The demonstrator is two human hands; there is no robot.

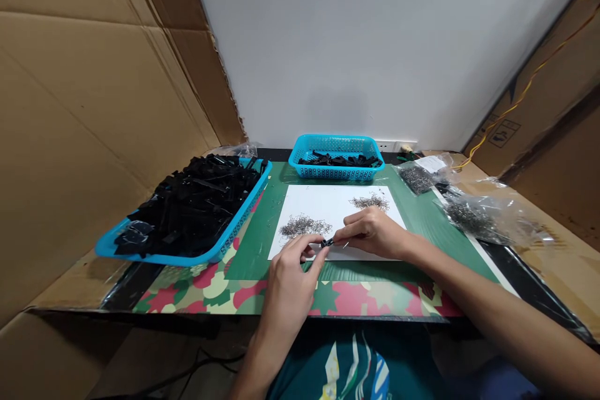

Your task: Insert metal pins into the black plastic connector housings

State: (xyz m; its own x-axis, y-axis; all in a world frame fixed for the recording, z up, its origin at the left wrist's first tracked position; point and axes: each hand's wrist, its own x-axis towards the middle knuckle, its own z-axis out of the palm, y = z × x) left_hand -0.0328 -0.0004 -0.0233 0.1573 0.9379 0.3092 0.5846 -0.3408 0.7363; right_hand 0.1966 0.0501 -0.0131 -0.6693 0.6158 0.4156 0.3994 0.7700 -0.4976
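My left hand (pixel 293 265) pinches a small black plastic part (pixel 327 242) between thumb and fingertips, low over the white sheet. My right hand (pixel 375 234) is closed, its fingertips meeting the right end of that part. A thin, pale metal pin (pixel 345 245) sticks out beneath the right fingers; its other end is hidden. Just beyond the left hand lies a pile of small wire springs (pixel 304 225). A second pile of wire springs (pixel 370 201) lies behind the right hand, partly covered by it.
On the left stands a large blue basket (pixel 234 239) heaped with black parts. A smaller blue basket (pixel 337 172) at the back holds more. Clear bags of metal pieces (pixel 473 217) lie on the right. The white sheet (pixel 328 195) rests on a green mat (pixel 262 265). Cardboard walls flank both sides.
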